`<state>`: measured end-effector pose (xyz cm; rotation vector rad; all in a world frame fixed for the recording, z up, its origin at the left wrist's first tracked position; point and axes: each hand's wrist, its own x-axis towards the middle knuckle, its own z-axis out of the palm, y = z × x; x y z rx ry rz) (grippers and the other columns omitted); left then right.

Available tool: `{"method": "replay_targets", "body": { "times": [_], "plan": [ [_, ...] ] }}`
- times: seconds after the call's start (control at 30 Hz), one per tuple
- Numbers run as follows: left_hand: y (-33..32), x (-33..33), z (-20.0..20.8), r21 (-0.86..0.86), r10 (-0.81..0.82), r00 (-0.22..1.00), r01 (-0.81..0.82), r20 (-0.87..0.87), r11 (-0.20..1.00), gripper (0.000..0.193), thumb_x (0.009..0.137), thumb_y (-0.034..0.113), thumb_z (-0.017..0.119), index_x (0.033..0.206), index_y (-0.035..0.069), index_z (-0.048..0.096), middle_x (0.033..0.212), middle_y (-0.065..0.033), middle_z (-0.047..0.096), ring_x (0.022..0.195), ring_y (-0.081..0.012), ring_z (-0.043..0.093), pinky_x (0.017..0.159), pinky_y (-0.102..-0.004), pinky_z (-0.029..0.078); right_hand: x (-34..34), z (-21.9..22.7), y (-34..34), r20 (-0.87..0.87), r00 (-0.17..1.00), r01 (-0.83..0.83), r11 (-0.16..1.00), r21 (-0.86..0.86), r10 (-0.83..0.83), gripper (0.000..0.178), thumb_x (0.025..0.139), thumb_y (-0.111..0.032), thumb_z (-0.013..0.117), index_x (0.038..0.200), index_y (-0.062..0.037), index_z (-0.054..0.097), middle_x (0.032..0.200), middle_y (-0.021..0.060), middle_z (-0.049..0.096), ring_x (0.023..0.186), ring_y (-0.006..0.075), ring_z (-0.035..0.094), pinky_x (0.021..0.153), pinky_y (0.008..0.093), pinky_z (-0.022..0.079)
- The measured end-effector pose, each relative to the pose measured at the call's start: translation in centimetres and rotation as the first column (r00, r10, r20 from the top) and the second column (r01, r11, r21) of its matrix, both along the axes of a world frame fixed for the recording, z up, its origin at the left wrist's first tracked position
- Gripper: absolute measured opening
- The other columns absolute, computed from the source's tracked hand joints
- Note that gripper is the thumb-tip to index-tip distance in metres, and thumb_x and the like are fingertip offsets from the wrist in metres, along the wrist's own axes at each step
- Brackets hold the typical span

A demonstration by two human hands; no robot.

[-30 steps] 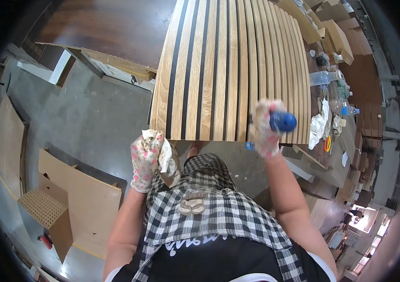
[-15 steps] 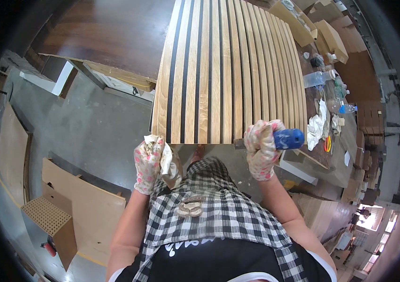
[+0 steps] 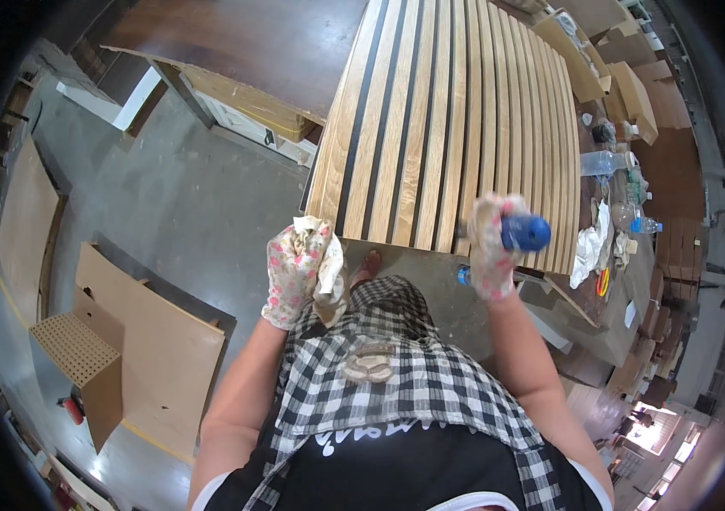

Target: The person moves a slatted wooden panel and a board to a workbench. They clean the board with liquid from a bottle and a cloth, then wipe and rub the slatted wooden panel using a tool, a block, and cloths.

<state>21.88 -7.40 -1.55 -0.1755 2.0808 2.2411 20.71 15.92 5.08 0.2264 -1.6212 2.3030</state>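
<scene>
A slatted wood panel (image 3: 426,128) with dark grooves between its pale strips lies before me. My left hand (image 3: 292,268), in a white glove with pink spots, is closed at the panel's near left corner. It grips a crumpled off-white rag (image 3: 328,274) that hangs down beside the fingers. In a matching glove, my right hand (image 3: 492,243) is wrapped round a blue-handled tool (image 3: 525,232) over the panel's near edge, toward the right. The handle points right. The tool's other end, on the glove's left side, is blurred, so its kind is unclear.
A brown tabletop (image 3: 235,47) extends at the far left. On the right bench are clear bottles (image 3: 608,163), crumpled white paper (image 3: 588,249), orange-handled scissors (image 3: 603,282) and an open cardboard box (image 3: 632,100). Boards (image 3: 149,341) and a perforated piece (image 3: 77,347) stand at lower left.
My right hand has risen a little and moved right with the blue-handled tool. The left hand, still gripping the rag, is slightly farther up and right; the whole view has shifted.
</scene>
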Motion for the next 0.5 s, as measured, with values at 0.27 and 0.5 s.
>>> {"method": "replay_targets", "body": {
  "times": [0.27,0.5],
  "plan": [
    [-0.1,0.3,0.5,0.033,0.0,1.0,0.0,0.006,0.999,0.015,0.082,0.013,0.061,0.079,-0.001,0.062,0.068,-0.0039,0.062,0.058,-0.0092,0.057,0.052,-0.0244,0.043,-0.3,-1.6,1.3,-0.063,0.968,-0.249,0.946,-0.205,0.242,0.029,0.084,-0.034,0.057,0.078,-0.0094,0.043,0.074,0.0023,0.046,0.064,0.0111,0.045,0.057,0.0252,0.041],
    [0.2,0.4,-1.0,-0.145,0.031,0.978,-0.062,-0.205,0.988,0.014,0.082,0.013,0.061,0.079,0.0,0.062,0.068,-0.0041,0.062,0.06,-0.0098,0.057,0.053,-0.0249,0.044,1.8,-4.3,3.4,-0.004,1.0,-0.016,0.998,0.065,0.017,0.042,0.078,-0.046,0.061,0.083,-0.0063,0.047,0.074,0.0046,0.047,0.066,0.0108,0.044,0.06,0.0238,0.039]
  ]
}}
